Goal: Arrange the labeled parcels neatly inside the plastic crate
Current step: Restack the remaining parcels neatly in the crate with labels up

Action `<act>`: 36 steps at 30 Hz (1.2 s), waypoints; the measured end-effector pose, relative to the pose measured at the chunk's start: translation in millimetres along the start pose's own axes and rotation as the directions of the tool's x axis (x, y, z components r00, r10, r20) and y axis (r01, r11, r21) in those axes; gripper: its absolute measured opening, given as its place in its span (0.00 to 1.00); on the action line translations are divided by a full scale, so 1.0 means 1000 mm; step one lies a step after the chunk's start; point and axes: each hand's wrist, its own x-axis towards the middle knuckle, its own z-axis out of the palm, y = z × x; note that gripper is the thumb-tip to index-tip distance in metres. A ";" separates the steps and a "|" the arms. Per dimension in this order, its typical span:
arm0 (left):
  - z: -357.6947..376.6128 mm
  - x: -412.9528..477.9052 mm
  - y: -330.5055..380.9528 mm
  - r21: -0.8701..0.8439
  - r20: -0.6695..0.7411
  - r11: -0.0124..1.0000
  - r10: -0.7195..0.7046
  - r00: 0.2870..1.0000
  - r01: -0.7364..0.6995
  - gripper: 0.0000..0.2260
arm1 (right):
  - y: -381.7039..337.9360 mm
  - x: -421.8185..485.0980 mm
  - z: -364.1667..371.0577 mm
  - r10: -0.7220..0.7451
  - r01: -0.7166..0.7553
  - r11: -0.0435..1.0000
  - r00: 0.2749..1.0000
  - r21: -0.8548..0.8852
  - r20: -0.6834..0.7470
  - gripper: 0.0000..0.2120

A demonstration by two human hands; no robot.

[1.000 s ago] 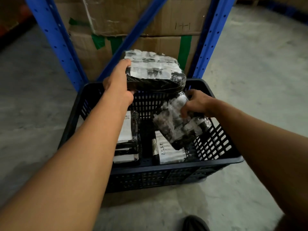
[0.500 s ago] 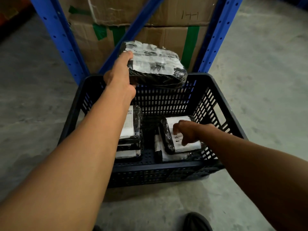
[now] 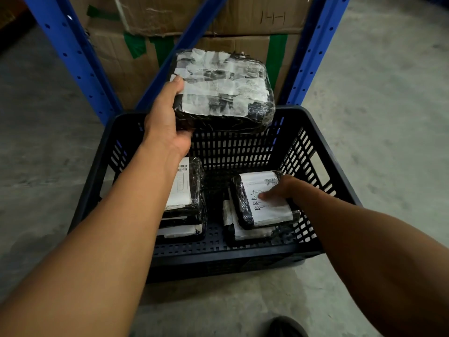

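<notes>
A dark plastic crate stands on the floor. My left hand grips a large black parcel, covered in white tape, by its left end above the crate's far rim. In the crate, a stack of labeled black parcels lies on the left, partly hidden by my left forearm. On the right, a labeled parcel lies on top of another. My right hand rests flat on its label, fingers spread, not gripping.
Blue steel rack posts and a diagonal brace stand just behind the crate, with taped cardboard boxes on the rack. Grey concrete floor lies all around. A dark shoe tip shows at the bottom edge.
My right hand lowered the wrapped parcel into the crate's right side onto another and now rests on it. My left hand kept hold of the large parcel above the rim.
</notes>
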 end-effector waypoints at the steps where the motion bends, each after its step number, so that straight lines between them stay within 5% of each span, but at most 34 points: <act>1: -0.001 -0.001 0.001 0.000 0.017 1.000 -0.003 1.000 0.003 0.09 | 0.000 -0.001 -0.001 0.010 -0.009 1.000 1.000 -0.016 0.013 0.40; 11: 0.000 -0.010 0.010 -0.003 0.034 1.000 0.029 0.999 -0.029 0.04 | 0.006 0.017 -0.006 0.074 -0.122 0.973 0.968 0.194 0.238 0.51; 21: 0.005 -0.019 0.009 -0.017 0.021 0.999 0.030 0.999 -0.030 0.10 | 0.002 -0.009 0.000 -0.018 0.019 0.999 1.000 -0.045 0.018 0.25; 22: 0.005 -0.021 0.008 -0.013 0.032 1.000 0.025 0.999 -0.025 0.08 | -0.004 -0.013 -0.003 -0.067 0.067 0.998 0.996 -0.001 -0.055 0.22; 24: 0.003 -0.023 0.010 -0.001 0.062 1.000 0.006 0.998 -0.006 0.05 | -0.022 -0.017 -0.020 -0.113 0.163 0.908 0.982 0.387 -0.149 0.21; 27: -0.003 -0.027 0.013 0.043 0.103 0.999 -0.029 0.994 0.024 0.11 | -0.051 -0.039 -0.062 -0.246 0.133 0.537 0.969 0.833 0.004 0.34; 30: -0.006 -0.034 0.009 0.105 0.104 0.992 -0.079 0.991 0.069 0.06 | -0.074 -0.070 -0.087 -0.452 0.117 0.568 0.872 0.815 0.190 0.47; 32: -0.005 -0.040 0.003 0.124 0.098 0.987 -0.119 0.988 0.107 0.07 | -0.084 -0.082 -0.086 -0.527 0.154 0.589 0.817 0.793 0.233 0.41; 36: 0.005 -0.047 -0.002 0.124 0.068 0.981 -0.157 0.985 0.148 0.09 | -0.084 -0.084 -0.078 -0.557 0.205 0.481 0.822 0.853 0.117 0.31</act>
